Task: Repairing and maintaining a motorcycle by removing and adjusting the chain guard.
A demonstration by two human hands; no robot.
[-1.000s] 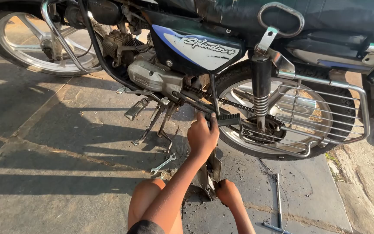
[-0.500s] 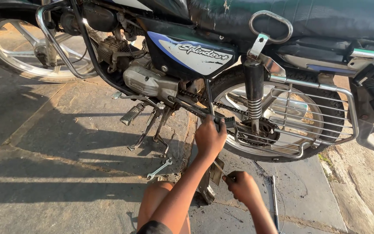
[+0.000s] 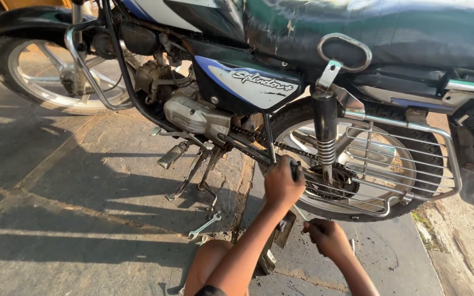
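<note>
A blue and black motorcycle (image 3: 248, 82) stands on its centre stand (image 3: 193, 181) on the pavement. My left hand (image 3: 282, 186) is closed around a dark part by the drive chain (image 3: 297, 153), just ahead of the rear sprocket (image 3: 330, 183). Lower down, below the rear wheel (image 3: 374, 164), my right hand (image 3: 327, 237) is closed on a thin metal tool (image 3: 301, 214) that points up toward my left hand. I cannot tell exactly what the left hand grips.
A spanner (image 3: 204, 225) lies on the concrete beside my knee (image 3: 209, 263). A dark flat part (image 3: 278, 241) sits on the ground under my left arm. The foot peg (image 3: 172, 155), rear shock (image 3: 325, 137) and chrome guard rack (image 3: 407, 159) are close by.
My right hand has risen from the ground and shifted right, toward the wheel. My left hand has stayed at the chain. The view has come closer to the motorcycle.
</note>
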